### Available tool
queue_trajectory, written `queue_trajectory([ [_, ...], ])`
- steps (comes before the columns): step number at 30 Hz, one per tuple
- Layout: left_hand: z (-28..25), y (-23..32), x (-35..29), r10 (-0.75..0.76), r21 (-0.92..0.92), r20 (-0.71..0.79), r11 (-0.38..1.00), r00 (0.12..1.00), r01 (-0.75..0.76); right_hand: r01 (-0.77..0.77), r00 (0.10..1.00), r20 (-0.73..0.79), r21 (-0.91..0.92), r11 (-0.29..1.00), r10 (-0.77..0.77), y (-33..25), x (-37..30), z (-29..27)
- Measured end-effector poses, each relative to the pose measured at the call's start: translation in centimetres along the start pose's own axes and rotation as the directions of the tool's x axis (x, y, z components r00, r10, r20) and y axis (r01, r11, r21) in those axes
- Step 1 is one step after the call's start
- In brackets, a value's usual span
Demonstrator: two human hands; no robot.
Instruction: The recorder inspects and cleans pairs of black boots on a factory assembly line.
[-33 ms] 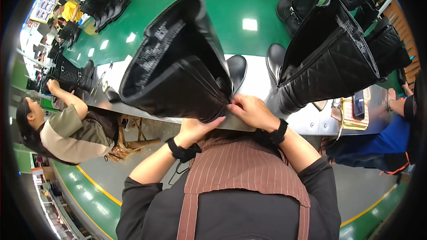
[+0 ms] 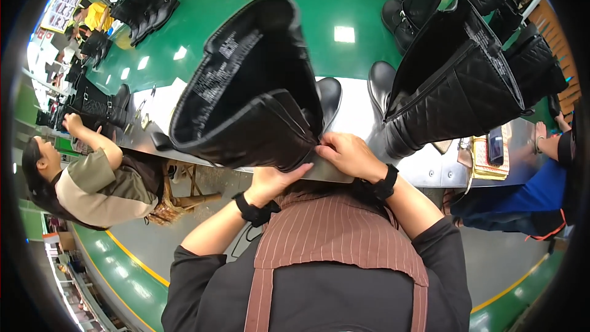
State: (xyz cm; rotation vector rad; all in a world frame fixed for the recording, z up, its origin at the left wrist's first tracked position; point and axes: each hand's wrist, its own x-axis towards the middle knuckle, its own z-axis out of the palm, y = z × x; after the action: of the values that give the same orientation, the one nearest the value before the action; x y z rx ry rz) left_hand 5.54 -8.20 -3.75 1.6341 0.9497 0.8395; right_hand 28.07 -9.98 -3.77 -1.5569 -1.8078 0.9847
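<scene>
A tall black boot (image 2: 246, 126) stands before me at the table's near edge, its wide shaft leaning left and gaping toward me. White print shows on the lining. My left hand (image 2: 273, 182) is wrapped round the lower shaft from the near side, thumb laid along it. At the low end of the shaft's side opening, my right hand (image 2: 349, 155) pinches the boot's zipper between thumb and fingers; the pull itself is hidden. The rounded toe points away from me. To the right a second tall black boot (image 2: 452, 89), with a quilted shaft, stands untouched.
The metal-edged table (image 2: 424, 171) carries a phone (image 2: 495, 146) on a yellow-edged pad at right. Small tools (image 2: 144, 114) lie at left. More black boots stand on the green surface (image 2: 344, 6) beyond. A co-worker (image 2: 92, 178) sits at left; another person (image 2: 522, 203) is at right.
The boot's shaft has tipped slightly to the right, and its top edge has shifted with it. Both my hands keep nearly the same place and hold.
</scene>
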Motion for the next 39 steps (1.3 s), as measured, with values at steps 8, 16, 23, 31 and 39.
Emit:
queue_trajectory([
  [8,0.3,-2.0,-0.3,-0.048,-0.041,-0.028,0.998,0.998,0.047,-0.12,0.99,0.104,0.208,0.971,0.1,-1.2,0.3,-0.2],
  [16,-1.8,-0.7,0.7,-0.137,0.072,0.083,0.989,0.987,0.131,-0.112,0.994,0.091,0.691,0.714,0.068,-7.7,-0.7,-3.3],
  [23,-2.0,-0.5,1.4,0.034,0.179,0.085,0.983,0.996,-0.049,0.032,0.999,-0.031,0.647,0.762,-0.016,-11.7,-1.0,-4.6],
  [31,-2.5,-0.7,1.6,-0.036,0.106,0.137,0.994,0.99,0.022,0.582,0.562,-0.576,-0.236,0.778,-0.594,-14.8,-0.8,-8.7],
  [39,-2.4,-0.5,1.5,0.001,0.097,0.092,0.995,0.996,-0.01,0.546,0.53,-0.323,-0.577,0.607,-0.784,-16.8,0.9,-11.0],
])
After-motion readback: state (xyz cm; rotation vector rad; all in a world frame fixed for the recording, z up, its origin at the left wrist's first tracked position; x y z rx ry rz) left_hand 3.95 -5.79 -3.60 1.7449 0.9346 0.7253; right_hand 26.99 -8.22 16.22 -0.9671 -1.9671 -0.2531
